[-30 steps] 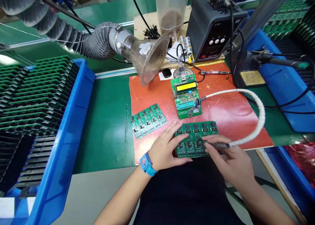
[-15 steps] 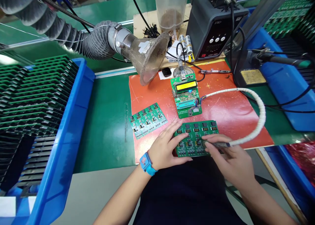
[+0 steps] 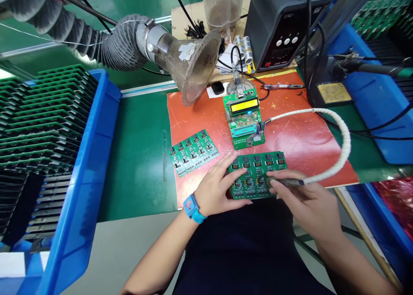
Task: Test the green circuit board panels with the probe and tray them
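Observation:
A green circuit board panel (image 3: pixel 258 174), with rows of small two-digit displays, lies on the red mat near its front edge. Around the panel's left end is my left hand (image 3: pixel 216 185), fingers spread over its top and thumb along the front edge, holding it. My right hand (image 3: pixel 306 200) pinches a dark pen-like probe (image 3: pixel 290 181) over the panel's right half; its tip is hidden by my fingers. From the probe a white wrapped cable (image 3: pixel 343 135) loops back to a programmer board (image 3: pixel 245 119) with a lit yellow screen and teal socket. Left of it lies a second circuit board panel (image 3: pixel 194 153).
A clear fume-extractor funnel (image 3: pixel 201 66) hangs over the red mat (image 3: pixel 303 127). Blue bins (image 3: pixel 105 110) of upright boards flank the bench. A soldering station (image 3: pixel 284 32), plastic tub (image 3: pixel 222 10) and soldering sponge (image 3: pixel 334 92) stand at the back; a pen-like tool (image 3: pixel 282 86) lies on the mat.
The whole view has shifted slightly upward. My right hand and the probe have moved a little rightward; my left hand stays on the panel.

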A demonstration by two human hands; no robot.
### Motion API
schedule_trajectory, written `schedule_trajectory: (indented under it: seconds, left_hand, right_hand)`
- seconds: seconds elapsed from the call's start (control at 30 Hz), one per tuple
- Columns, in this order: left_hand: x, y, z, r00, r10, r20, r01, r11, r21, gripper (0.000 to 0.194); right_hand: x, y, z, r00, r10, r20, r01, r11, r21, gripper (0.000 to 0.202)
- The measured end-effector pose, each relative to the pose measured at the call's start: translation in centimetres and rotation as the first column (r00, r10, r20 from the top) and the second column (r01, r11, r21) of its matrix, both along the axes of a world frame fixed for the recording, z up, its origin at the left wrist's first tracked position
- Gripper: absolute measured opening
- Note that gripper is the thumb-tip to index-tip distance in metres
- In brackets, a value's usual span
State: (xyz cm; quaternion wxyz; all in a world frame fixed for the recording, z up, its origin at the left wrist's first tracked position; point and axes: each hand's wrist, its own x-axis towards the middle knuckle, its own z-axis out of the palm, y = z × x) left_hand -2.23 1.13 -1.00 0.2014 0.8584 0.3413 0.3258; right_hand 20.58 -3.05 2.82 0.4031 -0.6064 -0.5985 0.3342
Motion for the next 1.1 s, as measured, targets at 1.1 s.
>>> schedule_trajectory:
  seconds: [1.1]
  left_hand:
    - [0.1,-0.1,0.2,1.000,0.000,-0.004,0.000,1.000,0.004,0.073]
  right_hand:
    - [-3.2,0.5,-0.1,0.975,0.029,0.220,-0.089,0.958,0.273,0.007]
